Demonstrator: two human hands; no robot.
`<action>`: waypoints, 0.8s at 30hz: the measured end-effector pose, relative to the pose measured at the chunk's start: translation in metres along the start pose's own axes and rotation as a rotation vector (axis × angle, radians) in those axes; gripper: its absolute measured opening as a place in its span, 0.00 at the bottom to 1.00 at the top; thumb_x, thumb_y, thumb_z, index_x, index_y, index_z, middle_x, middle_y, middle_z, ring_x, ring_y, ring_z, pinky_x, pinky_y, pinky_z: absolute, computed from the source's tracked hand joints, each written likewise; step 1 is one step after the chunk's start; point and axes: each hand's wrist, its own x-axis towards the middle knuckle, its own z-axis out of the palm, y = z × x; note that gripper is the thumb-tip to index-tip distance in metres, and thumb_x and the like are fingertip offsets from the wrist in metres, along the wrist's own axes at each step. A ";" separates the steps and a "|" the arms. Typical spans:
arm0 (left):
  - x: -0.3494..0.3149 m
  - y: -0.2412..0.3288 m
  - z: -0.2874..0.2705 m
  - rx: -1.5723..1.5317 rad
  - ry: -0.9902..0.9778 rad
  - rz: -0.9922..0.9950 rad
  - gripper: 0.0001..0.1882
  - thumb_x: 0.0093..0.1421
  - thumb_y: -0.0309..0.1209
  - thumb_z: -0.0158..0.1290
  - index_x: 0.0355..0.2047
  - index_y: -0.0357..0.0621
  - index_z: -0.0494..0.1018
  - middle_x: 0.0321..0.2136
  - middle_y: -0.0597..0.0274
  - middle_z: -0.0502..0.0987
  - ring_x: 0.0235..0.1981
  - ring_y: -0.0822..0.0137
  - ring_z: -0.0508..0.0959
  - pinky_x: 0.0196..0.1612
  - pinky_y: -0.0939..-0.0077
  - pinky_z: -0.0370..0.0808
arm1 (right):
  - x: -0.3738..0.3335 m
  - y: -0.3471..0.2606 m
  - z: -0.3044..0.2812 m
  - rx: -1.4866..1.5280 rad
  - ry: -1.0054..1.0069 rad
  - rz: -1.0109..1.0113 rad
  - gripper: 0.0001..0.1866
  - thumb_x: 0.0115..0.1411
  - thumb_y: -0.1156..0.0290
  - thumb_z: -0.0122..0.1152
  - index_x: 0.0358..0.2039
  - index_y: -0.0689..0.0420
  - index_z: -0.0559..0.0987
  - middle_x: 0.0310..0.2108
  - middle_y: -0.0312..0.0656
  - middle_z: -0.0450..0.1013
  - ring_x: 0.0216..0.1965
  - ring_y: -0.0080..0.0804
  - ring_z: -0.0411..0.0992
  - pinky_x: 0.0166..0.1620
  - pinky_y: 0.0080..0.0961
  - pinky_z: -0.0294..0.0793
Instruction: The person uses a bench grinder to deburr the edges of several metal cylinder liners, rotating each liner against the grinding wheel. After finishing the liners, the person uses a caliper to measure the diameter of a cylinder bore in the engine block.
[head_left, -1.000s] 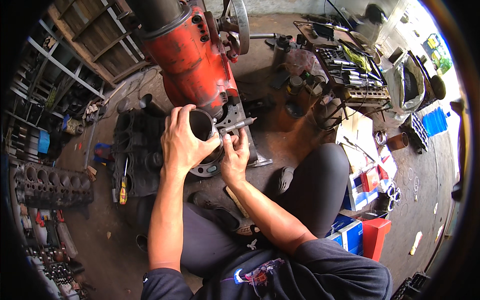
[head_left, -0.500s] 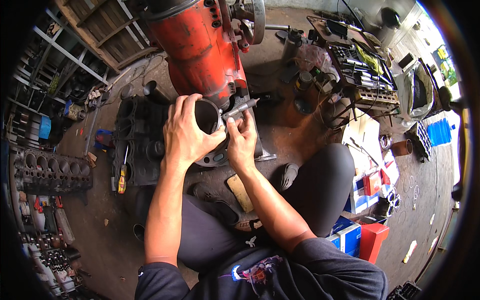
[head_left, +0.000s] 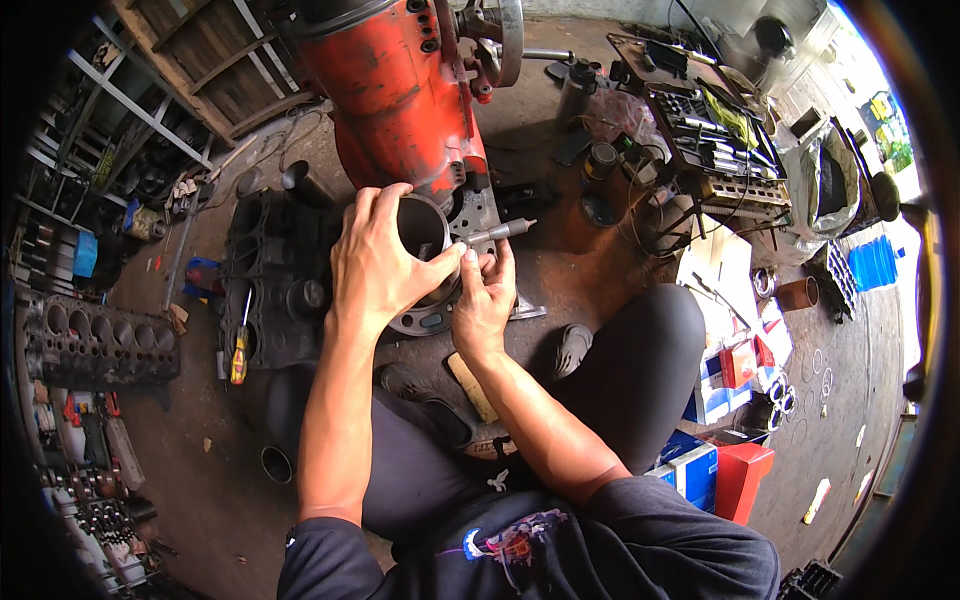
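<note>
My left hand (head_left: pixel 372 255) is wrapped round the left side of a dark metal cylinder sleeve (head_left: pixel 420 228), its thumb reaching across the near rim. A grey micrometer (head_left: pixel 503 231) lies in the fingers of my right hand (head_left: pixel 486 305), with its thimble pointing right. The micrometer's other end meets the sleeve's right rim; my fingers hide most of its frame there. Beneath the sleeve shows part of a round metal flange (head_left: pixel 432 321). Just behind rises a large red machine (head_left: pixel 400 110), with a drilled metal plate (head_left: pixel 480 213) at its foot.
A dark engine block (head_left: pixel 265 285) with a yellow-handled screwdriver (head_left: pixel 239 357) on it lies left. Another block (head_left: pixel 100 340) stands farther left. At the right are a tool tray (head_left: pixel 715 135), blue boxes (head_left: pixel 690 470) and a red box (head_left: pixel 743 482). A loose sleeve (head_left: pixel 278 464) lies near my leg.
The micrometer has swung from slanting up to lying more level, its tip now farther right and lower. My right hand has shifted slightly downward with it. My left hand keeps its hold on the sleeve.
</note>
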 end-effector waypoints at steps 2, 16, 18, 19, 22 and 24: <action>0.000 0.002 0.001 0.021 0.003 -0.025 0.38 0.44 0.43 0.71 0.53 0.41 0.71 0.48 0.51 0.75 0.52 0.48 0.76 0.53 0.55 0.76 | -0.003 -0.001 -0.002 -0.035 -0.002 -0.017 0.33 0.70 0.75 0.57 0.70 0.68 0.55 0.27 0.26 0.64 0.29 0.12 0.61 0.36 0.11 0.63; 0.007 -0.017 -0.019 0.016 -0.054 -0.030 0.46 0.43 0.53 0.71 0.57 0.37 0.71 0.50 0.48 0.75 0.54 0.47 0.76 0.55 0.55 0.75 | -0.011 -0.003 -0.006 0.020 -0.020 -0.013 0.32 0.70 0.76 0.56 0.69 0.69 0.55 0.27 0.28 0.65 0.29 0.13 0.61 0.36 0.13 0.63; 0.008 -0.017 -0.016 0.010 0.002 0.009 0.45 0.43 0.53 0.71 0.55 0.37 0.72 0.49 0.48 0.75 0.53 0.47 0.76 0.54 0.55 0.75 | -0.010 -0.001 -0.001 0.062 -0.020 -0.038 0.31 0.70 0.75 0.56 0.69 0.67 0.57 0.27 0.26 0.64 0.29 0.11 0.60 0.35 0.11 0.60; 0.009 -0.018 -0.015 -0.016 -0.003 0.091 0.43 0.44 0.51 0.71 0.56 0.38 0.71 0.50 0.49 0.75 0.53 0.47 0.76 0.55 0.56 0.74 | -0.008 0.000 0.001 0.036 -0.018 -0.050 0.31 0.70 0.76 0.55 0.69 0.68 0.56 0.28 0.27 0.65 0.30 0.12 0.62 0.38 0.12 0.63; 0.009 -0.020 -0.007 -0.037 -0.066 0.205 0.40 0.42 0.45 0.72 0.53 0.41 0.72 0.49 0.52 0.75 0.53 0.49 0.76 0.55 0.56 0.74 | -0.004 0.004 0.008 0.094 -0.016 -0.055 0.31 0.70 0.77 0.55 0.69 0.68 0.56 0.29 0.28 0.65 0.32 0.13 0.64 0.40 0.14 0.66; 0.009 -0.022 -0.005 -0.075 -0.054 0.220 0.39 0.41 0.41 0.71 0.53 0.42 0.72 0.49 0.53 0.75 0.52 0.49 0.76 0.54 0.57 0.75 | -0.001 0.003 0.008 0.113 -0.040 -0.051 0.32 0.70 0.77 0.55 0.69 0.69 0.55 0.28 0.29 0.66 0.32 0.14 0.65 0.40 0.15 0.67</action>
